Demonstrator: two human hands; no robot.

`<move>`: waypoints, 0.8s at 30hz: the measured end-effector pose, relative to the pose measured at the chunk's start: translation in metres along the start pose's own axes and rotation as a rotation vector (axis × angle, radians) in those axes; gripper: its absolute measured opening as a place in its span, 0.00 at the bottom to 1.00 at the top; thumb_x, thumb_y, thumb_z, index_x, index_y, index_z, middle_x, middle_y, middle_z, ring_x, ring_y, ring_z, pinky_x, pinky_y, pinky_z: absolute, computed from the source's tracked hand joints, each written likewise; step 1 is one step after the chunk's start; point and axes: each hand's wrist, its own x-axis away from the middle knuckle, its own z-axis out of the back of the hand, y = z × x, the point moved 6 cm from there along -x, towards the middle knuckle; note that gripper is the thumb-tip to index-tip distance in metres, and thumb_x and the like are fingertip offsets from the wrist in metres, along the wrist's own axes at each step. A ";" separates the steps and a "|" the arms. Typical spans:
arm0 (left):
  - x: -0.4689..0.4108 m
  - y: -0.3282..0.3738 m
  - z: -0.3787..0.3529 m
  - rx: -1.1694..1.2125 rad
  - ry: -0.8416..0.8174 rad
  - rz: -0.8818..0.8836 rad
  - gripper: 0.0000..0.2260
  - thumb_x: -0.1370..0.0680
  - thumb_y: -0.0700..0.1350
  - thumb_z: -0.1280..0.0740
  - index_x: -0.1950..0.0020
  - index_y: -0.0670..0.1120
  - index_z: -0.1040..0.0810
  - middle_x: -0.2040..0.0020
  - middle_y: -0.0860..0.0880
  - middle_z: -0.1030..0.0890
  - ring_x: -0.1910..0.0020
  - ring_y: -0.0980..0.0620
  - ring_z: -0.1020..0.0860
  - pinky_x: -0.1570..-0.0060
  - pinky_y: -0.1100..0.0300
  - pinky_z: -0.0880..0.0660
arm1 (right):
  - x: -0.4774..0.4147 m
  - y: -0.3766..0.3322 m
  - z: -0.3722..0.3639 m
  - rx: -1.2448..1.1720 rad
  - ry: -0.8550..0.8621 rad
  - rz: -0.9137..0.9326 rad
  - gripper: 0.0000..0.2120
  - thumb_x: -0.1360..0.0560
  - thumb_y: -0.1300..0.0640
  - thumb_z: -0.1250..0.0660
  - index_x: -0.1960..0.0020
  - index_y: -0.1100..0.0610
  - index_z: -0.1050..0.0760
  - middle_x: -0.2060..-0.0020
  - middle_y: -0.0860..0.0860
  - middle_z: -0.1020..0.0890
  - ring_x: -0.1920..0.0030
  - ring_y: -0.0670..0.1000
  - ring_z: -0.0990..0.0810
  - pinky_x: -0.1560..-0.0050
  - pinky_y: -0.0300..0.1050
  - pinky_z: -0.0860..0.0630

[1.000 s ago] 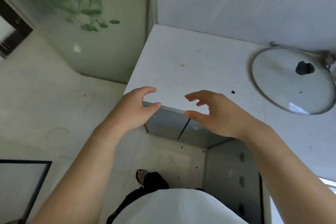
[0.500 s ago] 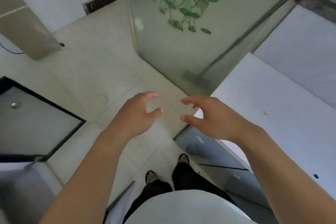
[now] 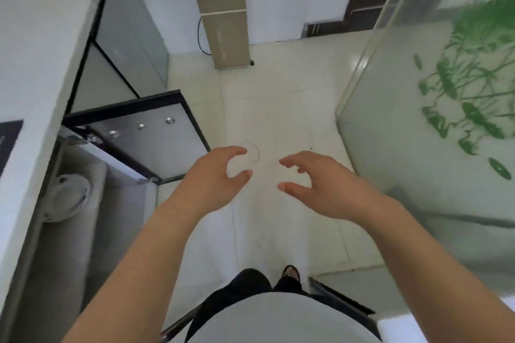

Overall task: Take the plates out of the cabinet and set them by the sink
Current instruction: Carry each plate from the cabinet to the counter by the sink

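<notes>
Both hands hang empty in front of the body over the pale tiled floor (image 3: 278, 108). The left hand (image 3: 214, 175) has its fingers curled loosely with thumb and forefinger apart, gripping nothing; the right hand (image 3: 323, 186) is likewise spread in a loose claw, palm turned inward, holding nothing. They sit side by side, near each other but not touching.

What the next move turns on lies to the left. The cabinet (image 3: 92, 203) stands open low on the left side under the white surface (image 3: 33, 36), its dark-framed door (image 3: 150, 142) swung out toward the floor between the hands and the opening. Inside, against the left wall of the cabinet, a round white dish shape, most likely the plates (image 3: 69, 195), stands on edge or leans, with its face turned partly toward the camera; motion blur keeps me from telling how many there are or whether they are stacked.

So the plates lie down and to the left of both hands, well apart from them, and the left hand is clearly the nearer. The open door edge sits just beside the left hand's path, so a reach would probably need to pass behind or below it into the opening. The sink is not in view here, and the frosted glass panel with green leaf print (image 3: 446, 108) stands on the right, away from the work.
</notes>
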 end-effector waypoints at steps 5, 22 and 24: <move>-0.010 -0.028 0.027 0.032 0.105 0.118 0.19 0.23 0.53 0.36 0.32 0.56 0.32 0.33 0.55 0.30 0.44 0.59 0.31 0.47 0.66 0.38 | -0.059 -0.026 -0.009 0.015 -0.121 0.122 0.24 0.24 0.43 0.37 0.31 0.48 0.34 0.34 0.43 0.29 0.38 0.44 0.29 0.43 0.35 0.36; -0.040 -0.183 0.194 0.133 0.495 0.357 0.18 0.23 0.51 0.37 0.32 0.55 0.31 0.32 0.56 0.29 0.35 0.57 0.32 0.43 0.68 0.40 | -0.252 -0.220 -0.036 0.215 -0.307 0.552 0.23 0.25 0.44 0.37 0.31 0.48 0.33 0.35 0.42 0.29 0.37 0.43 0.30 0.44 0.33 0.37; -0.031 -0.200 0.204 0.161 0.531 0.401 0.19 0.23 0.51 0.36 0.32 0.55 0.31 0.32 0.55 0.29 0.35 0.57 0.31 0.41 0.67 0.38 | -0.263 -0.242 -0.049 0.214 -0.354 0.620 0.23 0.25 0.46 0.37 0.32 0.49 0.33 0.35 0.43 0.28 0.37 0.42 0.30 0.45 0.33 0.37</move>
